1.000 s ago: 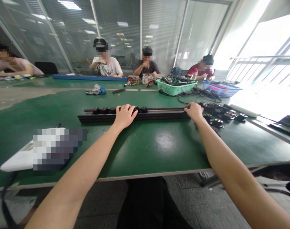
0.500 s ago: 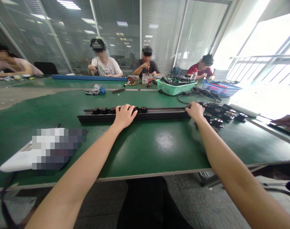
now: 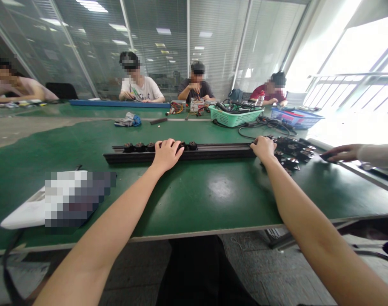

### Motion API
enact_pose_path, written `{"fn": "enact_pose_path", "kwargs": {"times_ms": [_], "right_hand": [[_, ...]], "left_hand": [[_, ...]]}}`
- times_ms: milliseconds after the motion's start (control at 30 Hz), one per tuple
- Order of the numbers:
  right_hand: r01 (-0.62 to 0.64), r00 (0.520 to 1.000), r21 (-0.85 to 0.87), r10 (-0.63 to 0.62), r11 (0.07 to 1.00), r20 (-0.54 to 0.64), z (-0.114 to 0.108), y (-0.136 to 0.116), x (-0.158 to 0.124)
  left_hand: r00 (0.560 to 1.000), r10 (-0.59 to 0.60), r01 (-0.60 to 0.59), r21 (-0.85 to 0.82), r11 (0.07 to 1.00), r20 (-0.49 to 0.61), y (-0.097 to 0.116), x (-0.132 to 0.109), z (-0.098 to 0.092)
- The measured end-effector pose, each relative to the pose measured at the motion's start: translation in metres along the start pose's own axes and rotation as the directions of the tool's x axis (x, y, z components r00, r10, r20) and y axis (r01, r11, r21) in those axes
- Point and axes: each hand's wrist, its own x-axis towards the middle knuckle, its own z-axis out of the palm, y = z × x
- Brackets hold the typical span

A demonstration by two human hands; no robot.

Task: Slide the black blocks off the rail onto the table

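Note:
A long black rail (image 3: 213, 151) lies across the green table (image 3: 197, 195). Several small dark round parts (image 3: 139, 147) sit in its left half. My left hand (image 3: 166, 154) rests on the rail beside those parts, fingers curled over its top. My right hand (image 3: 262, 148) is at the rail's right end, fingers bent down onto it or onto a part there; what they grip is hidden. A pile of loose dark parts (image 3: 291, 151) lies just right of that hand.
A co-worker's hand (image 3: 340, 153) reaches in from the right near the loose parts. A white flat object (image 3: 28, 212) lies front left. A green basket (image 3: 235, 117) with cables and a blue basket (image 3: 294, 119) stand behind. Several people sit at the far side.
A co-worker's hand has come in from the right edge toward the loose parts. My right hand has shifted slightly right. My left hand has stayed on the rail.

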Motion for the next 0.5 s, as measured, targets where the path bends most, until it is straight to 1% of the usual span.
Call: {"fn": "enact_pose_path", "kwargs": {"times_ms": [500], "right_hand": [[-0.021,1.0,-0.013,0.021,1.0,0.008,-0.0042,0.0058,-0.0005]], "left_hand": [[1.0,0.001,-0.001,0.003,1.0,0.0,-0.0021,0.0002,0.0012]]}}
